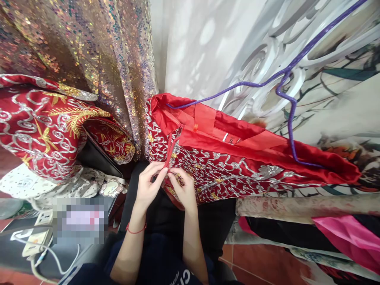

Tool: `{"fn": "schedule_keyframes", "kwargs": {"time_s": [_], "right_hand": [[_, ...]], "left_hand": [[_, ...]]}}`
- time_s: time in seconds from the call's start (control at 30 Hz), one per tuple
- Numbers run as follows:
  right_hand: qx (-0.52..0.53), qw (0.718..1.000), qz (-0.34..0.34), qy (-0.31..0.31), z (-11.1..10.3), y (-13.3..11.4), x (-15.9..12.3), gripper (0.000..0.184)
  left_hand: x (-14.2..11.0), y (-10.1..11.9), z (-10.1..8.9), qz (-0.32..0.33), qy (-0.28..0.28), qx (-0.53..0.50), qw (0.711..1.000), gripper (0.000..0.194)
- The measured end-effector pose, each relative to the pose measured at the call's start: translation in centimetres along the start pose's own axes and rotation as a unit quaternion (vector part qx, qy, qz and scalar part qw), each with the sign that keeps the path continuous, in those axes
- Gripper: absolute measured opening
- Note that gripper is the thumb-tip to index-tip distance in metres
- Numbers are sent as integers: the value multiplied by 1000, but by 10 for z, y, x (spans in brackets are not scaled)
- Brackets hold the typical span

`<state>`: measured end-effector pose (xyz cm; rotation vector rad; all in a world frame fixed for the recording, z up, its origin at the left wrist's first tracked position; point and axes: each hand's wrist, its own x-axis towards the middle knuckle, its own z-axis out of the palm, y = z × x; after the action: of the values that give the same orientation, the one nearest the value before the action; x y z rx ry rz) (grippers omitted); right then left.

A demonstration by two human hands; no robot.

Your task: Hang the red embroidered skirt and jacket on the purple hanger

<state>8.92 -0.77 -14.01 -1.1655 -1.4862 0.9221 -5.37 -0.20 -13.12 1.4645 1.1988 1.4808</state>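
A red garment with silver and gold embroidery hangs on a purple wire hanger across the middle. My left hand pinches a thin red tie that hangs from the garment's edge. My right hand is closed on the same tie and the embroidered hem just beside it. Both hands meet at the garment's lower left corner. A red string bracelet sits on my left wrist.
Another red embroidered garment is draped at left over a dark case. A sequin curtain hangs behind. White ornate metalwork stands at right. A power strip with white cables lies lower left. Pink fabric lies lower right.
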Motion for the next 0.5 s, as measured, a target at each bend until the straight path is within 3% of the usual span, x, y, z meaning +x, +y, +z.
{"fn": "schedule_keyframes", "kwargs": {"time_s": [0.13, 0.3, 0.5], "right_hand": [[54, 998, 24, 15, -9, 2, 0, 14], [111, 989, 65, 73, -21, 14, 4, 24], [85, 989, 81, 88, -28, 25, 3, 29]], "left_hand": [[0, -7, -4, -62, 26, -18, 998, 28], [4, -14, -4, -169, 91, -113, 975, 49], [9, -6, -7, -184, 127, -119, 967, 45]]}}
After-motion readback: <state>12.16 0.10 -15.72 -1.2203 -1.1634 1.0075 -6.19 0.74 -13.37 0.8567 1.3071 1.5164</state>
